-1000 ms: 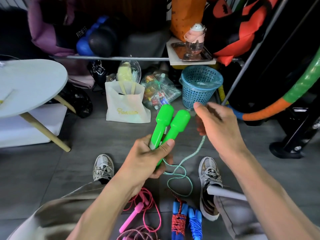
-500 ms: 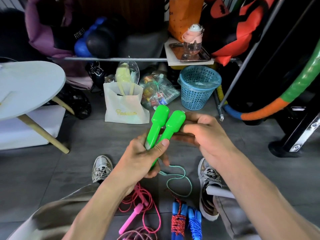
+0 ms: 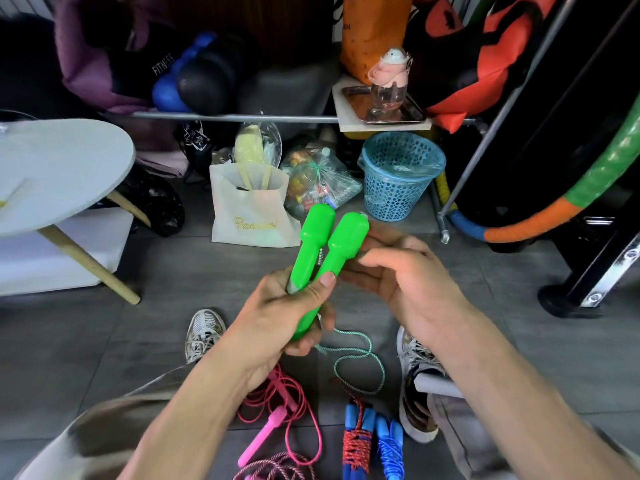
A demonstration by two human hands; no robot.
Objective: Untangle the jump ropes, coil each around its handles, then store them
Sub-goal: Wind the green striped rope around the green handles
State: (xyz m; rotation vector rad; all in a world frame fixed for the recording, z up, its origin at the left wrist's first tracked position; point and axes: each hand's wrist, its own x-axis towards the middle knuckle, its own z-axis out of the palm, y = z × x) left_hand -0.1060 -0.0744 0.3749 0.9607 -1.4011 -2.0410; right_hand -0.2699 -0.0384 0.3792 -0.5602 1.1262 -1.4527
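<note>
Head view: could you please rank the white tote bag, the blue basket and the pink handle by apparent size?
1. White tote bag
2. Blue basket, only slightly smaller
3. Pink handle, smallest, despite lying nearer the camera

The green handles looked like smooth, glossy plastic; their cord was twisted and rough. At upper right, the blue basket was perforated plastic and the tray shiny metal. The floor was matt grey tile, the white bag soft cloth.
</note>
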